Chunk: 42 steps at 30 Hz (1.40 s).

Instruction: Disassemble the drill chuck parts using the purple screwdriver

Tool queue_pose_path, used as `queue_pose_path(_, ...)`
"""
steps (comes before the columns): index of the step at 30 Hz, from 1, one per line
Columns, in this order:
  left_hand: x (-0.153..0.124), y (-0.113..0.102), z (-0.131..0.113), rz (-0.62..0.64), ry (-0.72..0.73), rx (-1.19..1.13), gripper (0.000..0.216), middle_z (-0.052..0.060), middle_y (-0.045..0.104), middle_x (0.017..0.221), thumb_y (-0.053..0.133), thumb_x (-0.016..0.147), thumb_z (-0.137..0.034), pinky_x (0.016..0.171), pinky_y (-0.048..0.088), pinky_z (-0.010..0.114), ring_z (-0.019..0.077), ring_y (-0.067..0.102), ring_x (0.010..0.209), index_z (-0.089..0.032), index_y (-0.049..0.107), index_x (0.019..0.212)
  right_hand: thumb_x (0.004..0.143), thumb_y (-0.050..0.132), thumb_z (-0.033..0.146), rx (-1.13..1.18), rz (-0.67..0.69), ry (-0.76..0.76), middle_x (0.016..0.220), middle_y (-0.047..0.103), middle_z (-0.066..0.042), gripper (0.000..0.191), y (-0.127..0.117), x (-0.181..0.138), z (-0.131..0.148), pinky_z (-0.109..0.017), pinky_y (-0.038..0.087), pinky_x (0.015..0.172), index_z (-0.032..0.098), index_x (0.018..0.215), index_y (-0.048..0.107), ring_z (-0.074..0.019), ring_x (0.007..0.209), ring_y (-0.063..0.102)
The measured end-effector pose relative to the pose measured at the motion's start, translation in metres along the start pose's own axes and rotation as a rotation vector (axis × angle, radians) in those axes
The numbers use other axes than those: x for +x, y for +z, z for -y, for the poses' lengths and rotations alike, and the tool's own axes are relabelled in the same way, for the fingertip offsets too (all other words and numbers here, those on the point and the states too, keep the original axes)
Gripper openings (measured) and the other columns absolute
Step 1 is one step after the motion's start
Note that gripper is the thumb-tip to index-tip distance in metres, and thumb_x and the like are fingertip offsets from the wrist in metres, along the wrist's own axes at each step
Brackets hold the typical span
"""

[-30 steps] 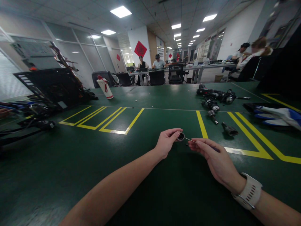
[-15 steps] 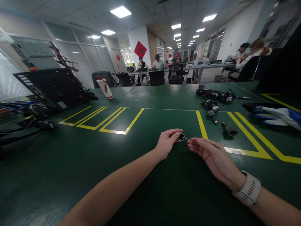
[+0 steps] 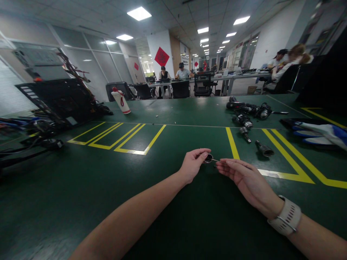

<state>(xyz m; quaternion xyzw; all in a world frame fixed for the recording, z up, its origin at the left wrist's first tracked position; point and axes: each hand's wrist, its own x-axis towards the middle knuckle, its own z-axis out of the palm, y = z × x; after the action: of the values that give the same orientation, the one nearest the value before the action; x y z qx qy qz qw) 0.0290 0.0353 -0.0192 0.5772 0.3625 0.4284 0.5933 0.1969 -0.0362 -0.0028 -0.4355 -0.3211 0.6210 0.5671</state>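
Between the thumb and fingers of my left hand [image 3: 193, 164] is a small round metal ring-like part [image 3: 208, 158], its dark hollow facing me. My right hand [image 3: 244, 178], with a pale strap on the wrist, pinches a thin metal rod [image 3: 218, 161]. The rod's far tip reaches the ring's opening; whether it touches the inside, I cannot tell. Just below the rod a tiny dark piece [image 3: 215, 166] lies on the green table [image 3: 173, 216]. To the right rests a grey metal cup-shaped part [image 3: 265, 148], with a smaller shafted metal part [image 3: 245, 134] behind it.
Black tool parts [image 3: 252, 108] lie at the back right, beside blue-and-white gloves [image 3: 320, 133]. A white tumbler [image 3: 121, 101] stands at the far left edge. Black equipment with cables [image 3: 65, 97] occupies the left. Yellow tape [image 3: 154, 141] marks the tabletop. Several people sit in the background.
Both hands keep almost the same place and grip. The thin rod has shifted very slightly at the ring. In the background, a seated person's head has lowered a little.
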Motion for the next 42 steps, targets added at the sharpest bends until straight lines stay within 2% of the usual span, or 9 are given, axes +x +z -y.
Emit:
queue_pose_path(9,0.001,-0.002,0.002,-0.008,0.012,-0.014,0.023,0.008,0.065,0.105,0.054,0.086,-0.019,0.086,0.048,0.038,0.0171,0.060,0.091,-0.017,0.065,0.106,0.078,0.067,0.030,-0.066,-0.010,-0.047,0.094,0.072,-0.007,0.017,-0.003,0.001,-0.003,-0.039,0.050,0.088,0.018,0.089,0.073,-0.0228,0.095,0.064)
queue_pose_path(20,0.002,0.004,-0.001,-0.008,0.036,0.027,0.024,0.007,0.068,0.099,0.060,0.081,-0.012,0.091,0.046,0.038,0.0173,0.061,0.093,-0.017,0.067,0.103,0.070,0.072,0.040,-0.385,-0.057,-0.158,0.093,0.071,-0.007,0.029,0.000,-0.003,-0.006,-0.048,0.045,0.090,0.020,0.091,0.073,-0.0264,0.093,0.064)
queue_pose_path(31,0.002,0.002,-0.004,-0.022,-0.006,0.056,0.025,0.007,0.066,0.103,0.056,0.083,-0.012,0.091,0.046,0.038,0.0172,0.061,0.096,-0.017,0.065,0.106,0.078,0.062,0.043,-0.493,-0.070,-0.254,0.092,0.071,-0.009,0.030,-0.008,-0.003,-0.008,-0.044,0.049,0.081,0.018,0.090,0.071,-0.0251,0.089,0.064)
queue_pose_path(34,0.000,0.003,-0.006,-0.013,-0.011,0.092,0.022,0.007,0.065,0.103,0.056,0.084,-0.017,0.087,0.048,0.037,0.0180,0.060,0.095,-0.017,0.066,0.104,0.076,0.063,0.045,-0.524,-0.082,-0.277,0.094,0.071,-0.009,0.032,-0.005,-0.005,-0.006,-0.045,0.048,0.082,0.019,0.091,0.072,-0.0261,0.090,0.064)
queue_pose_path(38,0.000,0.006,-0.010,-0.006,-0.006,0.089,0.020,0.007,0.066,0.101,0.056,0.084,-0.017,0.085,0.048,0.036,0.0177,0.060,0.093,-0.016,0.067,0.101,0.073,0.066,0.042,-0.583,-0.107,-0.294,0.090,0.071,-0.007,0.025,0.004,-0.009,0.000,-0.046,0.046,0.081,0.022,0.087,0.073,-0.0271,0.088,0.063)
queue_pose_path(42,0.000,0.009,-0.010,-0.003,0.011,0.109,0.018,0.006,0.066,0.096,0.057,0.083,-0.015,0.084,0.048,0.034,0.0169,0.060,0.091,-0.016,0.069,0.098,0.065,0.074,0.040,-0.534,-0.130,-0.266,0.083,0.072,-0.006,0.022,0.009,-0.011,0.005,-0.046,0.044,0.081,0.023,0.079,0.075,-0.0278,0.085,0.062)
